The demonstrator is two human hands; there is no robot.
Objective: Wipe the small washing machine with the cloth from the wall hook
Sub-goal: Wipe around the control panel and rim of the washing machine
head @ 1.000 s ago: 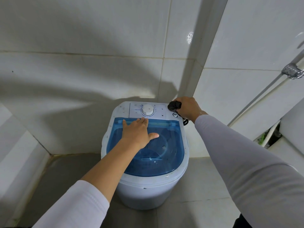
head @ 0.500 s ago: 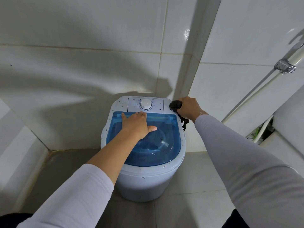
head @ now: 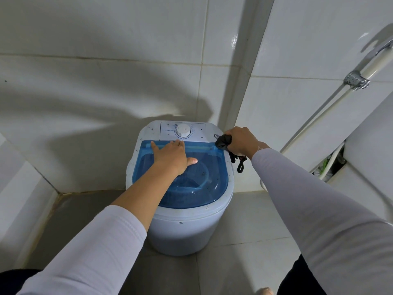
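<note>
The small washing machine point(head: 182, 226) is a pale blue tub with a clear blue lid point(head: 202, 188) and a white control panel with a round dial point(head: 183, 130), standing on the floor in a tiled corner. My left hand point(head: 173, 156) lies flat and open on the back part of the lid. My right hand point(head: 241, 141) is shut on a bunched dark cloth point(head: 223, 142), pressed against the machine's top right rim by a small button. A dark loop of the cloth point(head: 240, 166) hangs below my wrist.
White tiled walls point(head: 106, 71) close in behind and to the right of the machine. A white hose with a chrome fitting point(head: 356, 80) runs down the right wall. A white fixture point(head: 370, 162) stands at the right. Grey floor tiles point(head: 80, 211) lie around the machine.
My right hand with the cloth has slid slightly forward along the right rim, from beside the control panel toward the lid's corner. My left hand stays flat on the lid.
</note>
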